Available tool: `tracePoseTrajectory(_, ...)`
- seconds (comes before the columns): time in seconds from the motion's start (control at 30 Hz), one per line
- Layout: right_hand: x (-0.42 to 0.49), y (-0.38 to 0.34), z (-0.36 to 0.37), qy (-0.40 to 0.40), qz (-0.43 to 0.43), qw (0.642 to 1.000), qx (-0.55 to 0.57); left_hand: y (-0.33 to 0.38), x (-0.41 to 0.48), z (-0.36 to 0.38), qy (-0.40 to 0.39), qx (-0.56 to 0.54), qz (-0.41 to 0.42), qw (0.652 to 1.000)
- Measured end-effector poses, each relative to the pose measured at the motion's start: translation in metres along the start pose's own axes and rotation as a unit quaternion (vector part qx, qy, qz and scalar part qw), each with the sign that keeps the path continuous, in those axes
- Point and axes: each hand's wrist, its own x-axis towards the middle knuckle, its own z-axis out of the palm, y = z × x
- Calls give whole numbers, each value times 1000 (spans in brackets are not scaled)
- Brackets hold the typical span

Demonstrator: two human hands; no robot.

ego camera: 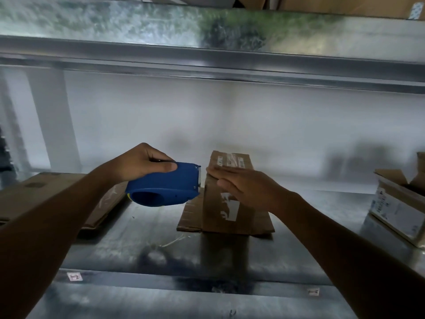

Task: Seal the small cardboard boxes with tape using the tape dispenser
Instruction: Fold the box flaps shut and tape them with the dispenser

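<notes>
A small brown cardboard box (216, 203) stands on a flat piece of cardboard (190, 219) on the metal shelf. My left hand (140, 162) grips a blue tape dispenser (163, 185), whose front blade end sits against the box's upper left edge. My right hand (246, 187) lies flat on the box's top with straight fingers, pressing it down. Old labels and tape show on the box's top and front.
Flattened cardboard (46, 194) lies at the left of the metal shelf (161, 245). An open box with a white label (400, 203) sits at the right edge. Another shelf (207, 54) hangs overhead. A white wall stands behind.
</notes>
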Motion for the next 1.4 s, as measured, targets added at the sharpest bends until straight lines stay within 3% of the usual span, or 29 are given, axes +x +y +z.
tracePoseTrajectory(0.2, 1, 8, -11, -50, -12, 997, -56, 10, -12, -11, 28, -21, 9, 999)
tracePoseTrajectory(0.33, 10, 4, -14, -111, 2, 994, 16, 17, -17, -10, 20, 8, 25, 999)
tracePoseTrajectory(0.43, 10, -4, -7, -81, 10, 996, 41, 16, -18, -9, 25, 26, 23, 999)
tracePoseTrajectory(0.6, 10, -8, 5, 25, 5, 999, -27, 17, -9, -1, 15, 93, 25, 995)
tracePoseTrajectory(0.8, 13, -8, 7, 24, 21, 998, -52, 35, 12, 0, -5, 186, -21, 982)
tracePoseTrajectory(0.97, 14, -11, 15, 32, 37, 997, -63, 42, 12, 5, 23, 246, -33, 968)
tracePoseTrajectory(1.17, 15, -5, 27, 76, 49, 993, -74, 66, 10, 16, 55, 387, -28, 920)
tracePoseTrajectory(1.3, 17, 0, 35, 67, 104, 992, 28, 91, 13, 24, 56, 468, -27, 882)
tracePoseTrajectory(1.4, 10, -16, 22, 98, 61, 993, 35, 104, 17, 30, 60, 522, -30, 850)
